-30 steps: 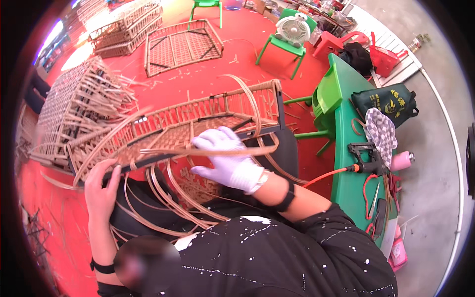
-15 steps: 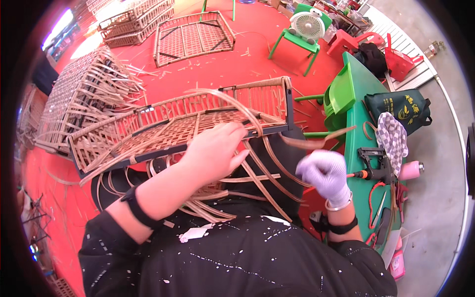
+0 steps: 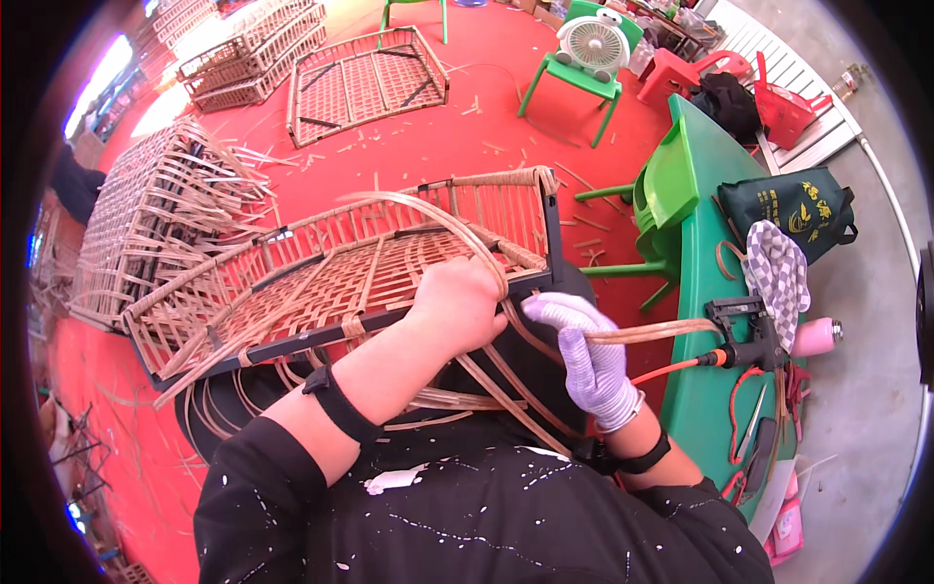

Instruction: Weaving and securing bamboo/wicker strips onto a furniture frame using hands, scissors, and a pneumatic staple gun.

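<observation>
A shallow woven cane basket (image 3: 375, 255) with a dark rim bar rests tilted across my lap. At its near right corner my bare left hand (image 3: 459, 300) is closed on a bent cane strip (image 3: 428, 207), which arches up and back over the basket. Close beside it, just off the corner, is my right hand (image 3: 584, 352) in a pale knitted glove. Its thumb and fingers pinch a cane length (image 3: 662, 332) that sticks out to the right. Several loose cane ends (image 3: 506, 394) hang below the rim over my legs. My left fingertips are partly hidden.
On the right, a green table (image 3: 702, 282) holds a nail gun (image 3: 737, 326), a checked cloth (image 3: 776, 261), a pink bottle (image 3: 815, 337) and a dark green bag (image 3: 796, 212). An unfinished woven basket (image 3: 161, 219) stands at left. Farther off are a flat frame (image 3: 370, 83) and a fan (image 3: 593, 47) on a green chair.
My right hand has moved left to the basket corner and pinches the cane. My left hand has closed at the rim, its fingers bunched. The view has shifted slightly.
</observation>
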A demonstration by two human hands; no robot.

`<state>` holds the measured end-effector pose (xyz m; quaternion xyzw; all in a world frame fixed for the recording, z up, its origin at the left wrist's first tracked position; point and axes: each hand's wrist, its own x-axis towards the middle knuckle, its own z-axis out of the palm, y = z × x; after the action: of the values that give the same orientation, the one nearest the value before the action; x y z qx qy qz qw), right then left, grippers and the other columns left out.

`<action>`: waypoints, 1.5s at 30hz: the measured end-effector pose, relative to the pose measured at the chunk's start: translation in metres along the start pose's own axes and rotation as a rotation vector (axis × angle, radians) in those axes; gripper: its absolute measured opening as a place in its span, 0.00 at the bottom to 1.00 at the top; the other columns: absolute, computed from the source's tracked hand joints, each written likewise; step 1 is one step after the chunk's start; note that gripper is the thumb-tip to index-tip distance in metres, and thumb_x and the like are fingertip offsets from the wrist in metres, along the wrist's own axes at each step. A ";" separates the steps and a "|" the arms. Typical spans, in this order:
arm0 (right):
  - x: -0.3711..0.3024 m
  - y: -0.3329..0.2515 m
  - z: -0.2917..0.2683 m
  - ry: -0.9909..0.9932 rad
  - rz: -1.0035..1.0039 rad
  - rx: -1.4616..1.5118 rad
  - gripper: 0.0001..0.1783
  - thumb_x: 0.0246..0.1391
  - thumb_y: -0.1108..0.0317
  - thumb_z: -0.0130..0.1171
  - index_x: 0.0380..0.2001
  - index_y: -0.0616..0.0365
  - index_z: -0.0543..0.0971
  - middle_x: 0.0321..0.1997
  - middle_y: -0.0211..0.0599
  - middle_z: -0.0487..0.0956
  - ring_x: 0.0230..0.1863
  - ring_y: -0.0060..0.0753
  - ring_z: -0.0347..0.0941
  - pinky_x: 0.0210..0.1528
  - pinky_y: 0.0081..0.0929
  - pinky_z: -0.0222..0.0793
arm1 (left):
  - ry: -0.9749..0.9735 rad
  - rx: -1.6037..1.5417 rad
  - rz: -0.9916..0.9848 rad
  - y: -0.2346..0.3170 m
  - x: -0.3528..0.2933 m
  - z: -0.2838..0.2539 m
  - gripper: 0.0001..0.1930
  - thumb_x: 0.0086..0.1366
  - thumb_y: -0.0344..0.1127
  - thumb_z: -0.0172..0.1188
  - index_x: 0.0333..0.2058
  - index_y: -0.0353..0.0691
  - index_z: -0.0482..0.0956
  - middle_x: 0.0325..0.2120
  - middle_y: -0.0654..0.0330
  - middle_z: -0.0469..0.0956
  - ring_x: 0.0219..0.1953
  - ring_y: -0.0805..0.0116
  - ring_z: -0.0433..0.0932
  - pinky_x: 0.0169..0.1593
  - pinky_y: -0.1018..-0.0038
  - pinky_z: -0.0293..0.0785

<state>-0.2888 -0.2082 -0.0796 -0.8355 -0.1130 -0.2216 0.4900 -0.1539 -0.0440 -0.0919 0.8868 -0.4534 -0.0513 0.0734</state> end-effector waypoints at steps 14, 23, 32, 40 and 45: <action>0.020 -0.037 -0.006 0.319 0.654 0.950 0.35 0.74 0.58 0.40 0.07 0.43 0.54 0.08 0.28 0.50 0.12 0.30 0.48 0.29 0.33 0.53 | 0.006 0.023 -0.119 0.001 0.006 0.014 0.14 0.61 0.42 0.68 0.40 0.40 0.82 0.39 0.54 0.82 0.43 0.54 0.85 0.45 0.58 0.81; 0.022 -0.057 -0.036 0.358 0.387 0.749 0.34 0.77 0.53 0.39 0.11 0.45 0.59 0.08 0.24 0.52 0.11 0.26 0.47 0.24 0.33 0.49 | 0.087 -0.031 -0.085 0.000 0.002 0.008 0.12 0.60 0.40 0.67 0.38 0.40 0.83 0.35 0.54 0.85 0.40 0.55 0.86 0.42 0.61 0.82; 0.036 -0.115 -0.160 -0.499 0.169 0.160 0.10 0.64 0.71 0.53 0.29 0.64 0.79 0.19 0.31 0.76 0.16 0.23 0.72 0.24 0.22 0.71 | -0.004 -0.112 -0.032 0.000 -0.010 -0.002 0.23 0.59 0.46 0.72 0.48 0.41 0.77 0.42 0.54 0.81 0.47 0.55 0.83 0.49 0.61 0.80; 0.033 -0.002 -0.006 -0.548 -0.091 -0.817 0.14 0.56 0.68 0.60 0.47 0.44 0.82 0.32 0.36 0.78 0.33 0.46 0.80 0.33 0.42 0.76 | 0.100 -0.139 -0.069 -0.010 -0.023 0.004 0.22 0.60 0.44 0.70 0.49 0.40 0.78 0.44 0.53 0.80 0.49 0.54 0.83 0.50 0.59 0.80; 0.025 0.031 0.008 -0.492 -0.327 -0.682 0.14 0.54 0.66 0.63 0.45 0.48 0.84 0.34 0.35 0.78 0.34 0.42 0.79 0.33 0.40 0.76 | 0.013 -0.119 -0.098 -0.010 -0.018 0.004 0.21 0.59 0.44 0.70 0.48 0.42 0.79 0.44 0.53 0.80 0.47 0.53 0.83 0.50 0.58 0.80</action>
<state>-0.2519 -0.2172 -0.0946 -0.9482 -0.2773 -0.1153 0.1038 -0.1575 -0.0241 -0.0974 0.9022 -0.4053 -0.0762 0.1264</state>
